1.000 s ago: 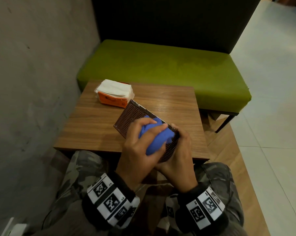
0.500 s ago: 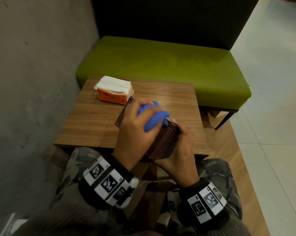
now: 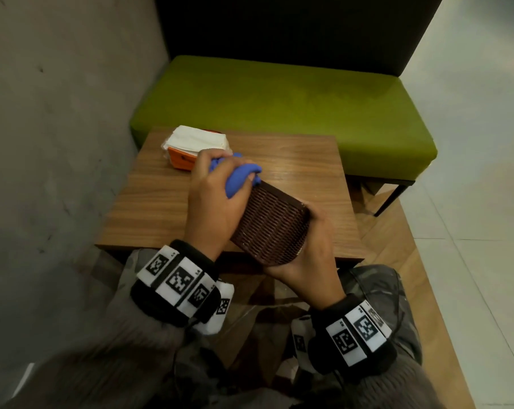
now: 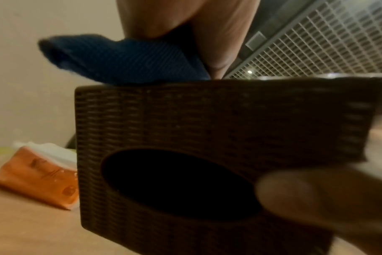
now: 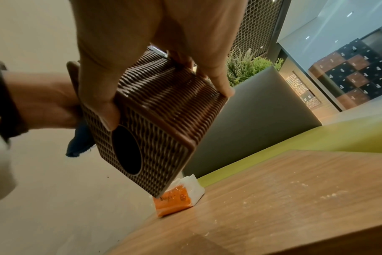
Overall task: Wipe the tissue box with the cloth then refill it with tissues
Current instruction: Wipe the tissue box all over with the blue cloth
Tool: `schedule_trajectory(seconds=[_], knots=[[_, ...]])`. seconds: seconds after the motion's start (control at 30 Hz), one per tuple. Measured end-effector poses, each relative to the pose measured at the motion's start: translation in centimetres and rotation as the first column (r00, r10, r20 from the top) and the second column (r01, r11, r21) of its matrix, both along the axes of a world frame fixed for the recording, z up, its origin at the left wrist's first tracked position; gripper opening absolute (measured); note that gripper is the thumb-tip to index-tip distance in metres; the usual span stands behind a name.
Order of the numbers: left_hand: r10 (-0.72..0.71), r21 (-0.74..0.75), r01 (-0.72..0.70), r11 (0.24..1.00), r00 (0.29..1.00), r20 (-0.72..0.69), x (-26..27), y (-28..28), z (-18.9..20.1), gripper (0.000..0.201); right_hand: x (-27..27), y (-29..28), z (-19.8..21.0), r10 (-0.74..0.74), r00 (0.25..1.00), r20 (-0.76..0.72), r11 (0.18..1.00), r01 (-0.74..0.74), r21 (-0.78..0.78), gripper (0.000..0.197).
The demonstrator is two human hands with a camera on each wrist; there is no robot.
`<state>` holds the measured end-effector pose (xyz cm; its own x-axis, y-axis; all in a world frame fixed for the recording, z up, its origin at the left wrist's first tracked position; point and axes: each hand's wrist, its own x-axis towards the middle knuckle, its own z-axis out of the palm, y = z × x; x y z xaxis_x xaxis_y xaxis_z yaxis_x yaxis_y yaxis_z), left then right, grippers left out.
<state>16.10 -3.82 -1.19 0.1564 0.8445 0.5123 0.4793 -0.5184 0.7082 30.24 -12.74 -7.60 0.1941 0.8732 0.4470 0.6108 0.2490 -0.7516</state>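
Above the table (image 3: 294, 160), right hand (image 3: 311, 255) grip clamped on tissue box (image 3: 272, 225), left hand (image 3: 214, 202) clutching cloth (image 3: 241, 177) against it

No readable text anywhere (orange pack's (image 5: 175, 201) print blurs)

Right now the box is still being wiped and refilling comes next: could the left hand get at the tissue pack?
Probably yes: the tissue pack lies just beyond the left hand, nothing between, but that hand grips the cloth.

A green bench (image 3: 279, 104) stands beyond the wooden desk (image 3: 161, 208), a grey wall (image 3: 58, 128) at left.
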Motion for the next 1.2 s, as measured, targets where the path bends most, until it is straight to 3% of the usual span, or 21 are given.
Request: schedule_trajectory(seconds=[0.17,0.2,0.3,0.37,0.43,0.5,0.57,0.7,0.77,0.93,1.0,1.07,1.13,1.2], knots=[[-0.322,0.157,0.362,0.919,0.918,-0.23,1.4,-3.9,0.3,0.027,0.2,0.3,0.0,-0.006,0.989,-0.146,0.999,0.001,-0.035,0.097],[-0.314,0.151,0.352,0.924,0.922,-0.227,1.3,-3.2,0.5,0.027,0.3,0.2,0.1,0.001,0.989,-0.147,0.999,-0.006,-0.034,0.098],[-0.086,0.07,0.091,0.993,0.994,-0.072,0.4,0.3,1.1,0.023,0.7,0.2,0.6,0.015,0.996,-0.086,1.0,-0.016,-0.016,0.099],[0.016,0.042,-0.015,0.999,0.999,-0.034,0.5,0.9,1.3,0.021,0.7,0.5,0.7,0.005,0.997,-0.074,1.0,-0.006,-0.014,0.099],[-0.078,0.094,0.085,0.992,0.994,-0.07,1.5,-0.9,1.5,0.023,0.8,0.9,0.7,-0.003,0.995,-0.099,1.0,0.001,-0.012,0.099],[-0.266,0.175,0.296,0.939,0.948,-0.173,2.0,-3.5,1.6,0.027,0.9,1.1,0.8,0.004,0.989,-0.148,1.0,-0.007,-0.02,0.097],[-0.321,0.202,0.371,0.907,0.916,-0.24,1.6,-3.4,1.6,0.028,1.1,1.1,0.9,0.014,0.987,-0.158,1.0,-0.016,-0.012,0.099],[-0.02,0.085,0.024,0.996,0.999,-0.049,0.1,0.7,1.6,0.024,1.3,0.8,1.5,-0.011,0.998,-0.069,1.0,0.011,0.004,0.103],[0.027,0.104,-0.024,0.994,0.999,-0.032,0.3,0.4,1.5,0.023,1.0,1.1,1.8,-0.021,0.998,-0.061,1.0,0.021,0.001,0.103],[-0.297,0.252,0.347,0.903,0.93,-0.216,1.8,-3.6,2.0,0.027,0.7,1.5,2.1,-0.015,0.991,-0.134,1.0,0.012,-0.025,0.104],[-0.243,0.233,0.283,0.931,0.952,-0.183,1.1,-1.9,2.2,0.025,0.9,1.0,2.1,-0.006,0.994,-0.112,1.0,0.006,0.006,0.101],[-0.052,0.155,0.064,0.986,0.995,-0.082,0.0,0.9,2.0,0.022,1.2,0.3,2.0,-0.009,0.998,-0.056,1.0,0.011,0.029,0.099],[0.12,0.061,-0.119,0.991,0.993,-0.016,-1.0,3.1,1.5,0.023,1.4,-0.2,1.9,0.003,0.999,-0.033,0.999,-0.002,0.033,0.099],[0.147,0.051,-0.146,0.988,0.989,-0.018,-0.7,3.0,1.0,0.021,1.2,-0.2,1.6,0.012,0.999,-0.042,0.999,-0.011,0.034,0.098]])
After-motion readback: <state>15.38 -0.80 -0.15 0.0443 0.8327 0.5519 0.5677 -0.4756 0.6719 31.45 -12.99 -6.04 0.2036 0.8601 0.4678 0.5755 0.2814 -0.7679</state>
